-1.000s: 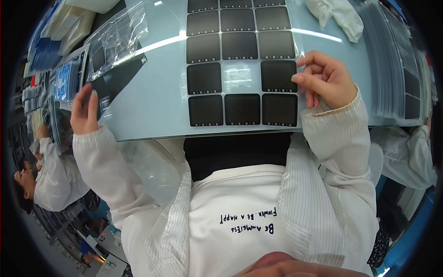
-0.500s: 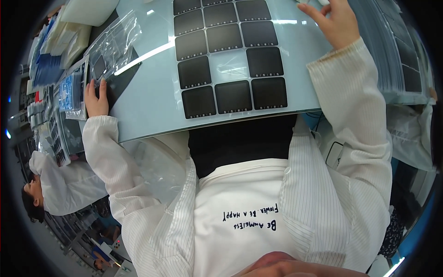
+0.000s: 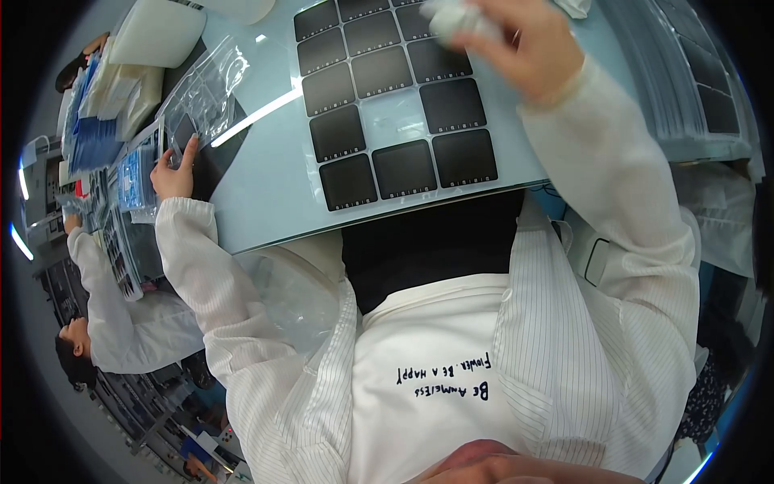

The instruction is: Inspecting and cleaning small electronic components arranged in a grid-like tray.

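Note:
My left hand (image 3: 174,175) is at the left of the glass-topped table, its thumb and a finger pinching the edges of a small dark rectangular panel (image 3: 185,129). My right hand (image 3: 538,50), blurred, is over the far right part of a grid of dark panels. It grips a crumpled white wad (image 3: 461,22), perhaps cloth or tissue; the blur hides its exact kind. The dark panels (image 3: 405,168) lie in three columns on a pale sheet, each with small light marks along its near edge. One place (image 3: 393,118) in the middle column shows a bare pale surface.
Clear plastic film (image 3: 214,89) lies beyond my left hand. Foam and blue sheets (image 3: 93,121) are stacked at the far left, near a blue packet (image 3: 135,179). A tall stack of clear trays (image 3: 673,97) stands at right. A person in white (image 3: 145,331) works at left.
My right hand has swung left and nearer, bringing the white wad over the panels. My left hand's fingers have closed on the small dark panel. The person at left has extended an arm.

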The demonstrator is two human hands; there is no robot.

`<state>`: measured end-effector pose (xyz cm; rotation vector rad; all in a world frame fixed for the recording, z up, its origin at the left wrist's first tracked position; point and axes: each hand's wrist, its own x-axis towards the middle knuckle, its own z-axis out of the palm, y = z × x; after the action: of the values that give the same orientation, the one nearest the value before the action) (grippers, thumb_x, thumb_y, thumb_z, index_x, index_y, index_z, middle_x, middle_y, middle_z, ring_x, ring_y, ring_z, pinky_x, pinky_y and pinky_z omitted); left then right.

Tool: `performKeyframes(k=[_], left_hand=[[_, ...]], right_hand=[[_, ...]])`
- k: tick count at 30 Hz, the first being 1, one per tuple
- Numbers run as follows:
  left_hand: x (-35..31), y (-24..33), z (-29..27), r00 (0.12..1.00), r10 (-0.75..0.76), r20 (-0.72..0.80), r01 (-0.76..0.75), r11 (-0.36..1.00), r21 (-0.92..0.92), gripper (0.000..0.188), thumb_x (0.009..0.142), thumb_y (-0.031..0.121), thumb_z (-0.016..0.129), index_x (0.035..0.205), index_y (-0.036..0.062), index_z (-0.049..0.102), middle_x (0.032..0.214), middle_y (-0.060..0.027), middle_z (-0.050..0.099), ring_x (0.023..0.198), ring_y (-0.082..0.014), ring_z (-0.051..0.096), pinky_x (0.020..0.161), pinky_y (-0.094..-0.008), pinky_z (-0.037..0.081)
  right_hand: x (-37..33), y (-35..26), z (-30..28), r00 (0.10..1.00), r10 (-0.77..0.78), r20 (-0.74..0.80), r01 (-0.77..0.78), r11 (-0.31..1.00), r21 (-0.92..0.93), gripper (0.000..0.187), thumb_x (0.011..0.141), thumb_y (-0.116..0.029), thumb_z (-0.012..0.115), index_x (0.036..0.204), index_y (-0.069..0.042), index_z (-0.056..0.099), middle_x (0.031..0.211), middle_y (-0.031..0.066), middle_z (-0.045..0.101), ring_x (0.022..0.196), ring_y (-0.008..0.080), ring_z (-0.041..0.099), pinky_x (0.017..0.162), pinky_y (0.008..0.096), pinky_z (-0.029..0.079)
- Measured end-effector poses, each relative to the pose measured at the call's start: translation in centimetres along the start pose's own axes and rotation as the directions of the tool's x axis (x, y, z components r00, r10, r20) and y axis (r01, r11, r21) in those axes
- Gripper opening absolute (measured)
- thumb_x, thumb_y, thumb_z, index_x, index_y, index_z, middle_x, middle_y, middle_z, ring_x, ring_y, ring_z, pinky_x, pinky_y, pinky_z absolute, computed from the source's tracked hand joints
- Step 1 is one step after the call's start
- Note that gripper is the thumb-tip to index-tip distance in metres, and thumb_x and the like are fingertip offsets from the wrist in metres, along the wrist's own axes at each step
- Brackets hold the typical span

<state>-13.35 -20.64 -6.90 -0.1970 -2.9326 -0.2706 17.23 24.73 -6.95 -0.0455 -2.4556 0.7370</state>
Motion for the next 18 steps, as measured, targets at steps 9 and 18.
performKeyframes(k=[9,18], left_hand=[[0.3,0.9,-0.2,0.994,-0.001,0.106,0.04,0.928,-0.37,0.075,0.065,0.048,0.082,0.116,-0.0018,0.06,0.106,-0.0147,0.063,0.095,-0.0196,0.06,0.083,-0.0292,0.047],[4.2,-3.7,2.5,0.994,0.034,-0.101,-0.042,0.996,-0.074,0.033,0.079,0.031,0.07,0.106,0.0117,0.068,0.077,-0.0046,0.067,0.07,-0.0157,0.062,0.069,-0.0293,0.048]], right_hand=[[-3.3,-3.7,-1.2,0.996,0.038,0.077,-0.035,0.999,-0.038,0.028,0.074,-0.016,0.074,0.094,0.001,0.064,0.081,0.0093,0.051,0.065,0.0227,0.055,0.059,0.0306,0.046],[-3.7,-4.0,-1.2,0.999,0.028,0.029,-0.027,0.999,-0.036,0.026,0.072,-0.015,0.075,0.09,0.0,0.065,0.082,0.0095,0.053,0.064,0.0228,0.055,0.057,0.0311,0.044]])
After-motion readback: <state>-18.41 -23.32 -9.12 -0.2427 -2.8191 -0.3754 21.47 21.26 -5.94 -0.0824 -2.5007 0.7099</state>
